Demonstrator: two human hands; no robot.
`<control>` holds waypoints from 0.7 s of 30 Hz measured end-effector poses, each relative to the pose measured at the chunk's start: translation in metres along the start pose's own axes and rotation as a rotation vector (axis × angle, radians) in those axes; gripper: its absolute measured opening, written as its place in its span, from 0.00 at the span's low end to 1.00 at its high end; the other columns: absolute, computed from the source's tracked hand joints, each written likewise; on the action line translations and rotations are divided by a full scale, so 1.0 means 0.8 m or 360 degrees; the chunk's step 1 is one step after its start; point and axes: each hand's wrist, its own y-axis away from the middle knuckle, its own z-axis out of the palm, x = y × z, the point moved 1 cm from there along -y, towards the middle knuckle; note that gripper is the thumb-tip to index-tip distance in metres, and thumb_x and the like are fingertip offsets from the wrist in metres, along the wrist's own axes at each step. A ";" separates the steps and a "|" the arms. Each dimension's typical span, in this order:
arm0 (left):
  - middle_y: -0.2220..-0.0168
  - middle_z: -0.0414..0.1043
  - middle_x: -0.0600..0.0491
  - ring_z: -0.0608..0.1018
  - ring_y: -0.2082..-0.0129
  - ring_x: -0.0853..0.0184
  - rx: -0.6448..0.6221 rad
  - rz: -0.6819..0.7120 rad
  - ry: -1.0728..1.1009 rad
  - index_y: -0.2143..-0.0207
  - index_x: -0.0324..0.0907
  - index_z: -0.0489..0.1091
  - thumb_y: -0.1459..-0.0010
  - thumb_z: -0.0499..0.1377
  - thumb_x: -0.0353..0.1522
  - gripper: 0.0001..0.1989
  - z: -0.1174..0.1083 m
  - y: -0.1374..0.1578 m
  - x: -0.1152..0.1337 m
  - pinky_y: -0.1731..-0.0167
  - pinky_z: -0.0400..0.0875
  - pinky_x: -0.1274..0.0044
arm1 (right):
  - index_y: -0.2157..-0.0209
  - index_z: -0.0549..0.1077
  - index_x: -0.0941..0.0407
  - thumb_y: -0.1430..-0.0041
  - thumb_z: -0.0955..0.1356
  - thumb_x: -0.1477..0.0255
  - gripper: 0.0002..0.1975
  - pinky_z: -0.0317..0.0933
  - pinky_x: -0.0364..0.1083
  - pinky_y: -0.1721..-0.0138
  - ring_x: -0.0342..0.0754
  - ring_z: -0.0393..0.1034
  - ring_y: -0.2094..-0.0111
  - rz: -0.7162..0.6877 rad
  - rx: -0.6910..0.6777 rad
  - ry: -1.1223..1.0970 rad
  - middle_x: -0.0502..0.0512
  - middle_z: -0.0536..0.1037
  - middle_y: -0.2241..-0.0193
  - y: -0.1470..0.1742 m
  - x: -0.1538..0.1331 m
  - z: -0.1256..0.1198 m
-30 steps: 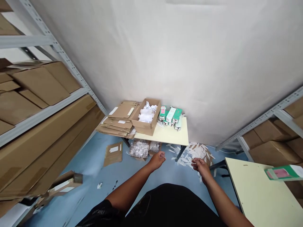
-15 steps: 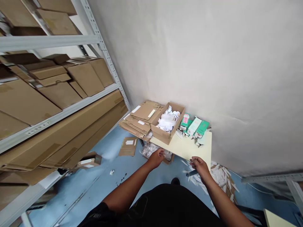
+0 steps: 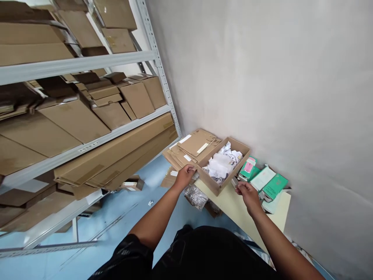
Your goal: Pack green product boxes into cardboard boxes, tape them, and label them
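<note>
An open cardboard box (image 3: 210,184) filled with crumpled white paper (image 3: 221,163) stands on the pale table. My left hand (image 3: 184,177) is at its left corner, fingers loosely curled, over the edge of the stacked flattened cartons (image 3: 198,142). Whether the fingertips touch the box cannot be made out. On the other side, my right hand (image 3: 248,195) hovers over the tabletop with bent fingers, close to a small greyish flap (image 3: 234,181) beside the box. Neither hand visibly holds anything. Green-and-white boxes (image 3: 273,186) lie just beyond my right hand.
Shelving (image 3: 125,58) loaded with cardboard boxes rises at the left. The pale table (image 3: 279,217) stands against a grey wall (image 3: 256,77). Bubble wrap (image 3: 196,197) lies below the table, and a small carton (image 3: 134,182) is on the blue floor near the shelving.
The view has swung left and nearer the table. My hands have moved forward from the table's front edge to either side of the paper-filled box.
</note>
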 end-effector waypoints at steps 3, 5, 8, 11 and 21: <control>0.59 0.80 0.50 0.80 0.60 0.62 0.0047 -0.0181 0.0012 0.56 0.42 0.76 0.47 0.63 0.37 0.16 -0.024 -0.058 -0.005 0.57 0.74 0.73 | 0.65 0.79 0.54 0.53 0.75 0.56 0.18 0.70 0.51 0.61 0.53 0.77 0.68 -0.0075 -0.0001 0.0017 0.53 0.82 0.70 -0.016 -0.022 0.022; 0.62 0.80 0.49 0.80 0.63 0.63 0.0049 -0.0312 0.0026 0.57 0.42 0.75 0.47 0.63 0.38 0.16 -0.036 -0.098 -0.016 0.62 0.74 0.74 | 0.65 0.79 0.54 0.54 0.75 0.56 0.18 0.70 0.51 0.62 0.53 0.76 0.68 -0.0098 -0.0004 0.0012 0.53 0.82 0.70 -0.025 -0.032 0.039; 0.68 0.79 0.49 0.80 0.66 0.63 0.0069 -0.0415 -0.0009 0.62 0.40 0.74 0.46 0.63 0.40 0.14 -0.050 -0.156 -0.039 0.67 0.74 0.75 | 0.65 0.79 0.54 0.55 0.76 0.56 0.19 0.71 0.51 0.60 0.54 0.77 0.68 -0.0095 0.0032 -0.0011 0.54 0.82 0.70 -0.034 -0.039 0.066; 0.69 0.78 0.47 0.81 0.64 0.59 0.0128 -0.0473 -0.0107 0.65 0.40 0.73 0.48 0.64 0.41 0.14 -0.065 -0.211 -0.065 0.66 0.72 0.74 | 0.65 0.79 0.53 0.54 0.76 0.55 0.19 0.72 0.52 0.59 0.55 0.78 0.66 -0.0108 0.0138 -0.0023 0.55 0.83 0.69 -0.036 -0.045 0.095; 0.80 0.69 0.49 0.78 0.72 0.53 0.0054 -0.0591 -0.0371 0.69 0.42 0.72 0.45 0.59 0.43 0.13 -0.078 -0.357 -0.120 0.72 0.68 0.69 | 0.64 0.80 0.53 0.50 0.75 0.56 0.17 0.71 0.52 0.57 0.58 0.79 0.62 -0.0022 0.0502 0.0113 0.55 0.83 0.67 0.000 -0.054 0.158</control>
